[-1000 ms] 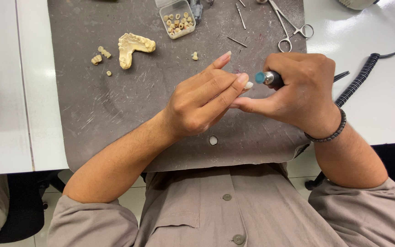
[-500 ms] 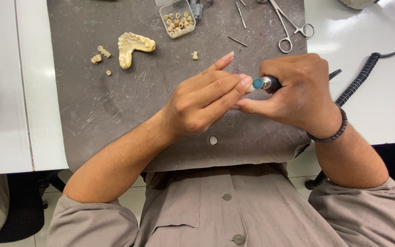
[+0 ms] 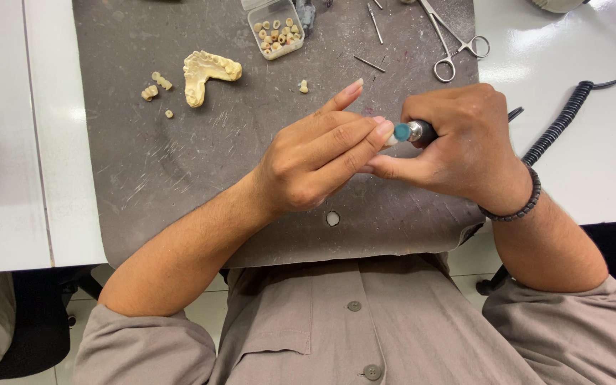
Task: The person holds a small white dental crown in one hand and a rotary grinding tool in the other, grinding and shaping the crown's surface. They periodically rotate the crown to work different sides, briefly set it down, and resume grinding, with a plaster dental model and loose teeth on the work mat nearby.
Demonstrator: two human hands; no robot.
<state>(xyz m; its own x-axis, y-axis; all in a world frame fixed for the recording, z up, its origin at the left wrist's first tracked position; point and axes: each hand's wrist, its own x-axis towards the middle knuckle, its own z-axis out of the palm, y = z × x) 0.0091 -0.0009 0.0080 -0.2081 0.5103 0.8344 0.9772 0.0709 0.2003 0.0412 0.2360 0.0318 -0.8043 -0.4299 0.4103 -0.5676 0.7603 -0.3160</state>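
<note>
My right hand (image 3: pixel 465 146) grips a rotary handpiece (image 3: pixel 417 131) with a small teal polishing wheel at its tip. My left hand (image 3: pixel 319 160) pinches a tiny pale piece against that wheel; the piece is almost hidden by my fingertips, and my index finger sticks out straight. Both hands hover over a grey work mat (image 3: pixel 180 171). A coiled black cord (image 3: pixel 561 121) runs from the handpiece to the right.
A yellow plaster jaw model (image 3: pixel 207 73) and loose tooth pieces (image 3: pixel 157 85) lie on the mat's upper left. At the top edge stand a clear box of small teeth (image 3: pixel 276 28), thin burs (image 3: pixel 373 23) and scissors-like forceps (image 3: pixel 454 44). White desk (image 3: pixel 593 171) surrounds the mat.
Both hands stay together with only slight shifts; the handpiece tip has edged a little against my left fingertips.
</note>
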